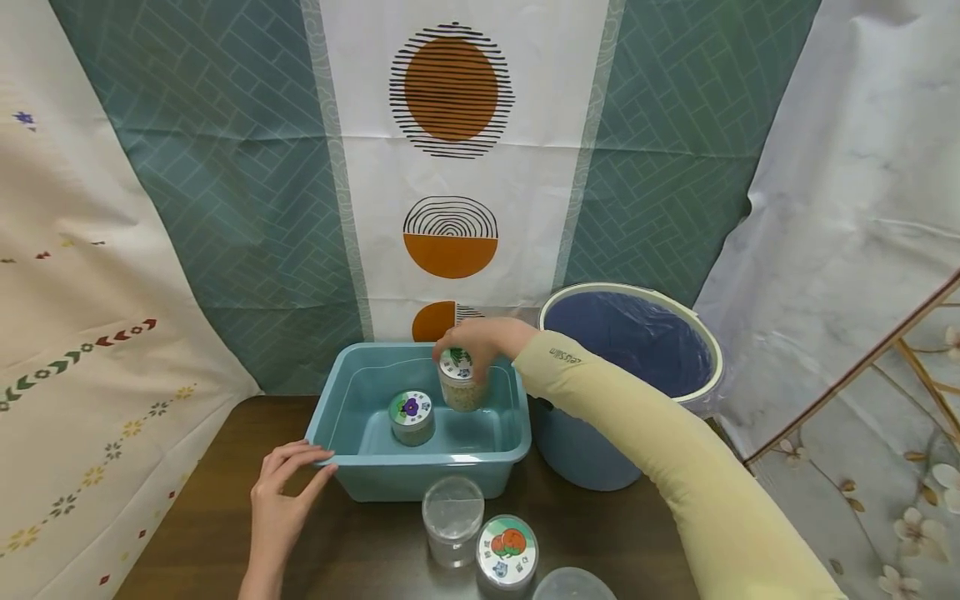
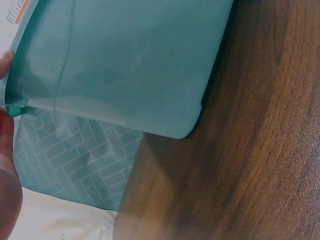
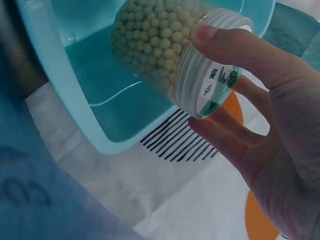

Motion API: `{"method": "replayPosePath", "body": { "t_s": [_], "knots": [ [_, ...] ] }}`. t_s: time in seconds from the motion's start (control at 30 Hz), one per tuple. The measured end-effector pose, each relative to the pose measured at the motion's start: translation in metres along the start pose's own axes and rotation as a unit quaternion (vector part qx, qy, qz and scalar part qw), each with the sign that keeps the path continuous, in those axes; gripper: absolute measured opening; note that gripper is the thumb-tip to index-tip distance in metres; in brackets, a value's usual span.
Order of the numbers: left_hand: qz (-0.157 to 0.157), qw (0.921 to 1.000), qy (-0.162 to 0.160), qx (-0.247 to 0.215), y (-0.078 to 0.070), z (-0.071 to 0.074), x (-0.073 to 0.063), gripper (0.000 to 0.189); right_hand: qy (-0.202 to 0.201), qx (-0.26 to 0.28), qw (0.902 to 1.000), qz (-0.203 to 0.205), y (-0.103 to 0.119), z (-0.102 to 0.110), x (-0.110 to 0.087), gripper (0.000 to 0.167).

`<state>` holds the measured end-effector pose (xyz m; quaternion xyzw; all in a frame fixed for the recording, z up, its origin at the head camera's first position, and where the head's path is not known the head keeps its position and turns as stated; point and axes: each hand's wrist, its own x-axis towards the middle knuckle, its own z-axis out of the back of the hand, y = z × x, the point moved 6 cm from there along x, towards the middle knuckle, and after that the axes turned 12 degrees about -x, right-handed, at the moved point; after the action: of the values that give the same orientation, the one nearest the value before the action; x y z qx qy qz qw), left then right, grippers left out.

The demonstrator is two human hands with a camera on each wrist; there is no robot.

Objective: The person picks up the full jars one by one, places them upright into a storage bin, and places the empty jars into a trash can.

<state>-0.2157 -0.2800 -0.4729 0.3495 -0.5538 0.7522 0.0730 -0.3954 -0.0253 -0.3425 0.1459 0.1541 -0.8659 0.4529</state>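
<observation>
right hand [image 1: 480, 340] grasps bean jar [image 1: 459, 382] over tub [image 1: 420, 475] | left hand [image 1: 281, 492] steadies tub's near-left corner, fingers straight | one jar [image 1: 411, 417] inside, two jars [image 1: 507, 552] at table's near edge

Glossy plastic tub [image 1: 420, 467] (smooth-walled) on grained, matt wooden table [image 1: 210, 517].

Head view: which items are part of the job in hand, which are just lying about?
In hand:
right hand gripping bean jar
left hand on teal tub
purple-label jar in the tub

Lying about:
blue bucket
clear jar
orange-label jar
</observation>
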Motion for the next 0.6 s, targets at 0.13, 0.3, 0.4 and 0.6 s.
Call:
{"method": "replayPosePath", "body": {
  "t_s": [0.13,0.3,0.4,0.6],
  "knots": [
    [0.001,1.0000,0.002,-0.002,0.001,-0.001,0.000,0.032,-0.007,0.009,0.9999,-0.007,-0.003,-0.004,0.011,0.073],
    [-0.001,1.0000,0.002,-0.006,0.001,-0.001,0.001,0.032,-0.023,0.017,0.9995,-0.015,-0.005,-0.011,0.023,0.074],
    [-0.005,1.0000,0.003,-0.005,0.000,-0.002,0.001,0.032,-0.027,0.031,0.9990,-0.020,-0.005,-0.019,0.028,0.074],
    [0.003,1.0000,0.002,-0.001,0.001,0.000,0.000,0.032,-0.022,0.026,0.9990,-0.031,-0.003,-0.039,0.043,0.075]
  ]
}}
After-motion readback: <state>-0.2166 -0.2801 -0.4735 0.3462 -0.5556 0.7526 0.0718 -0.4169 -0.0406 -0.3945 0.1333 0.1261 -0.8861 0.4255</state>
